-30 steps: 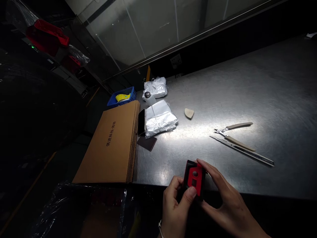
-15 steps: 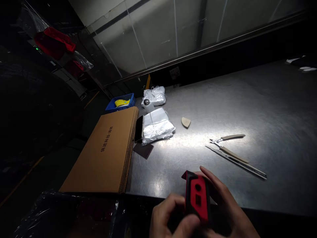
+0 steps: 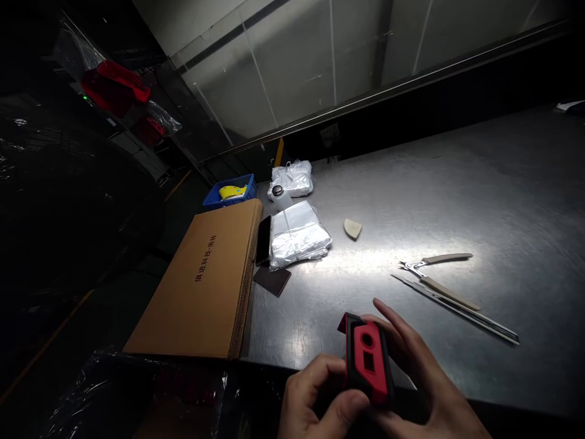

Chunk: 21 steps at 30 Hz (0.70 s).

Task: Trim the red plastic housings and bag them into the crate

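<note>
Both my hands hold a small red and black plastic case (image 3: 368,360) just above the near edge of the steel table (image 3: 479,183). My left hand (image 3: 313,399) grips its lower left side, thumb pressed on the red face. My right hand (image 3: 423,381) cups the case from behind and the right, fingers curled along its back. The red face shows a round hole and a rectangular cutout.
A stack of brown cardboard sheets (image 3: 205,283) lies at the table's left end. Beside it are clear plastic bags (image 3: 297,235), a small bottle (image 3: 280,196), a dark pad (image 3: 272,280) and a beige wedge (image 3: 352,228). Pliers (image 3: 439,274) and a thin metal strip (image 3: 461,308) lie to the right.
The case has turned in my hands, from a broad face towards me to a narrower upright tilt. The view shifted slightly; the things on the table stayed put.
</note>
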{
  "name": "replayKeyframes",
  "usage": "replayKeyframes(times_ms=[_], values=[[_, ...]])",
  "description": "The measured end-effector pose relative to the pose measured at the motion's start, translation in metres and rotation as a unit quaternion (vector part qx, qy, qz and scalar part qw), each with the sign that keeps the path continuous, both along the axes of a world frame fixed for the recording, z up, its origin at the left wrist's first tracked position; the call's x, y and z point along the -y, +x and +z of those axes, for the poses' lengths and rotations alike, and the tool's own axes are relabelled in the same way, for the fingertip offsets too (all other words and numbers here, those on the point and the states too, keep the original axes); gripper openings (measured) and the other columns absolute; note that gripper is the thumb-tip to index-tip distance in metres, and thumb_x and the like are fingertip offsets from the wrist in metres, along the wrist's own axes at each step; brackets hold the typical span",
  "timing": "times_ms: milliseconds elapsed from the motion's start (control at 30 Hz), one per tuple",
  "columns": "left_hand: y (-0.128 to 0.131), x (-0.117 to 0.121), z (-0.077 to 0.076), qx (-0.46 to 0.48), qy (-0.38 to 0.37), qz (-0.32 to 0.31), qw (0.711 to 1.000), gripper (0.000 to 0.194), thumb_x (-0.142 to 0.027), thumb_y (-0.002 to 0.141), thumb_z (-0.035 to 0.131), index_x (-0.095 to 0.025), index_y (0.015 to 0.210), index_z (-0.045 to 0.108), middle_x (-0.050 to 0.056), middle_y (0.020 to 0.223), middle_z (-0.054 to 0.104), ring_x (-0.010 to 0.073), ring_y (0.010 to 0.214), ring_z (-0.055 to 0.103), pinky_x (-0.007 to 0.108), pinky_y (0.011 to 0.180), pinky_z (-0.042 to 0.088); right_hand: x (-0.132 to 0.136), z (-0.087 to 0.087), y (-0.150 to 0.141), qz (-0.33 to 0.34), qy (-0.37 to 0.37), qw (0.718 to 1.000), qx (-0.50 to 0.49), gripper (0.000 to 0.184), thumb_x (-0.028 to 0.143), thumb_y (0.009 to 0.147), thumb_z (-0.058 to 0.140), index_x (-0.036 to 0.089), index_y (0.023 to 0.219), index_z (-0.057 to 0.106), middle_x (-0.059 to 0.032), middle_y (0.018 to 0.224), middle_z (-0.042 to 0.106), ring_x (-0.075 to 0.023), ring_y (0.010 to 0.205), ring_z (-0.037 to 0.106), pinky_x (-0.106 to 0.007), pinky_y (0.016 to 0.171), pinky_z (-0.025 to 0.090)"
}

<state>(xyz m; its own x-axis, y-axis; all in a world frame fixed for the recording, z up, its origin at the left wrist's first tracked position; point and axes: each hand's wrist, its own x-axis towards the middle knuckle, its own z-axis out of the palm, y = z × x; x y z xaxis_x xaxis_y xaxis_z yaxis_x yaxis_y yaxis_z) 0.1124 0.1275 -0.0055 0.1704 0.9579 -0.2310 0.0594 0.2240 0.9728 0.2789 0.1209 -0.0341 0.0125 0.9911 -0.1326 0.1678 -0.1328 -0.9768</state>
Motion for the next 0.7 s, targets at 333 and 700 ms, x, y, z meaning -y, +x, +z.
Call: replayKeyframes(times_ms=[333, 700], values=[[-0.003, 0.003, -0.016, -0.003, -0.024, -0.005, 1.0, 0.04, -0.05, 0.096, 0.054, -0.017, 0.089, 0.076, 0.003, 0.073, 0.068, 0.0152, 0.071, 0.058, 0.024, 0.068, 0.042, 0.014, -0.029, -0.003, -0.002, -0.023, 0.999, -0.049, 0.082, 0.037, 0.083, 0.069, 0.042, 0.152, 0.025, -0.0039, 0.145, 0.053, -0.0255, 0.132, 0.055, -0.037, 0.109, 0.047], [0.003, -0.009, -0.004, 0.044, -0.1, 0.03, 0.994, 0.024, -0.037, 0.083, 0.072, -0.013, 0.082, 0.073, 0.002, 0.075, 0.067, 0.0135, 0.071, 0.056, 0.023, 0.069, 0.043, 0.021, -0.038, -0.002, -0.01, -0.001, 1.0, -0.029, 0.075, 0.04, 0.088, 0.065, 0.043, 0.152, 0.026, -0.0033, 0.149, 0.051, -0.026, 0.131, 0.056, -0.035, 0.104, 0.052]])
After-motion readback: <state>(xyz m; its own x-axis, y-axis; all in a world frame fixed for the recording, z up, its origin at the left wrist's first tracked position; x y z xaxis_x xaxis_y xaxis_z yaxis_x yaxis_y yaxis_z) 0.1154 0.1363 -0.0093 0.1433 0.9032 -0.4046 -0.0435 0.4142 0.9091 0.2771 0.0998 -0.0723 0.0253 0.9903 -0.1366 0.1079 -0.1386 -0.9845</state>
